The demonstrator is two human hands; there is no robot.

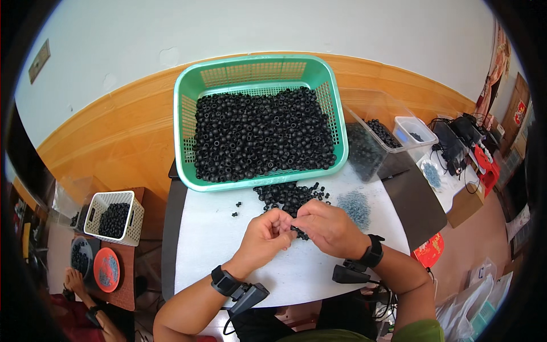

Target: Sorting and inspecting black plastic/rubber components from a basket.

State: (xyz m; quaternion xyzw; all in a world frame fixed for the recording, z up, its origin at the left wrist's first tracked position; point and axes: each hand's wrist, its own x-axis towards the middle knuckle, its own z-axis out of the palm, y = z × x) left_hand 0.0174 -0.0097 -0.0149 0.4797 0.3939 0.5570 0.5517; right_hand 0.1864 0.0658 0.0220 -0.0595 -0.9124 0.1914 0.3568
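Observation:
My left hand (268, 232) and my right hand (329, 228) meet over the white table top (222, 251). Thumb and fingers are pinched together on each, with the fingertips almost touching. Whatever they hold is too small and hidden to name. Just beyond the fingers lies a heap of small black rounded parts (285, 195), with a few loose ones to its left. A pile of tiny pale blue pieces (355, 208) is spread out right of my right hand. Behind the heap stands a green plastic basket (259, 184), holding a great many hollow black parts (265, 134).
A clear plastic bin (364, 154) with black parts stands right of the basket, beside a small white tub (415, 130). Cables and dark devices (456, 142) lie farther right. At left, a co-worker's hands (74, 279) are near a red plate (106, 256) and a white basket (134, 222).

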